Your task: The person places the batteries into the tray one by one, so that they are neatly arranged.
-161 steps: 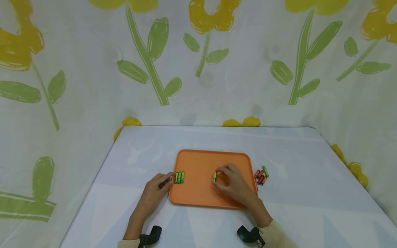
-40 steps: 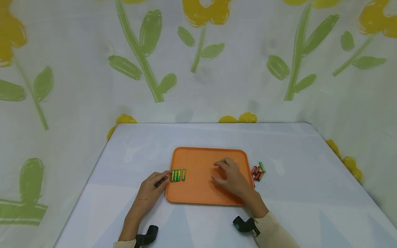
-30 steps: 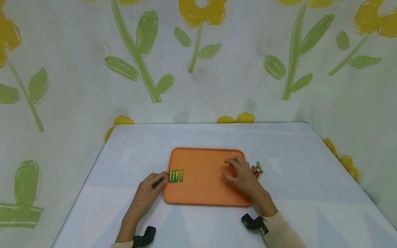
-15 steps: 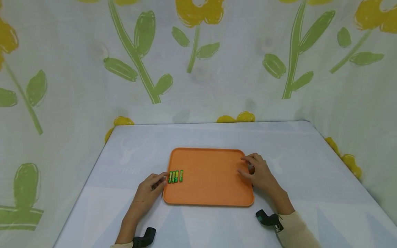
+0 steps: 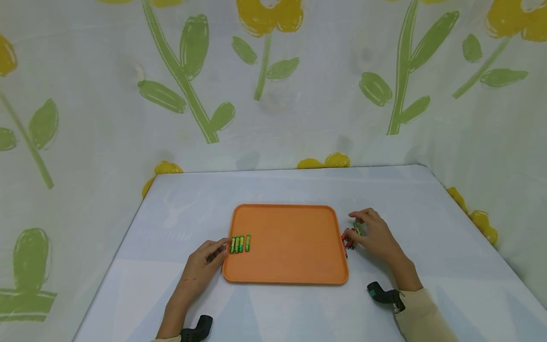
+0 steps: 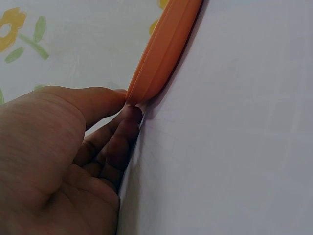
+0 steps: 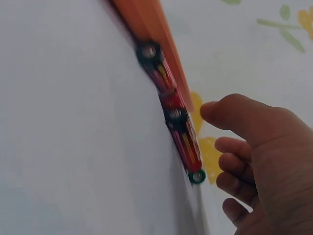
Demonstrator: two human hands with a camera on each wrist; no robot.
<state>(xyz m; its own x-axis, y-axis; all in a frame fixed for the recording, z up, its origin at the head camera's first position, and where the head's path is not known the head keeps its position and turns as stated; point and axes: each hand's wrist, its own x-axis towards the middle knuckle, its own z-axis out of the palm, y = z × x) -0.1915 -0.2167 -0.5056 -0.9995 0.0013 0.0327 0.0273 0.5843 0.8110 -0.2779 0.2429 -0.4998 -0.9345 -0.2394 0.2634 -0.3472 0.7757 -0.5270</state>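
Observation:
An orange tray [image 5: 290, 247] lies on the table. My left hand [image 5: 198, 268] holds its left rim, the thumb [image 6: 105, 100] on the edge and the other fingers bent below it. Just inside that rim several green batteries [image 5: 237, 244] lie side by side, the rightmost one [image 5: 248, 243] a little apart. Off the tray's right side, my right hand [image 5: 378, 237] is over a small pile of red batteries [image 7: 186, 144], thumb and forefinger spread, nothing between them. A green battery [image 5: 357, 229] shows between these fingers in the head view. The hand partly hides the pile.
The white table [image 5: 179, 204] extends around the tray on all sides. A flower-printed cloth [image 5: 320, 109] hangs behind it. Each wrist wears a black camera mount, such as the right one [image 5: 384, 294].
A green battery my right hand pinched over the tray now lies with the row at left. The right hand, empty, has moved right to the pile. The left hand stays at the rim.

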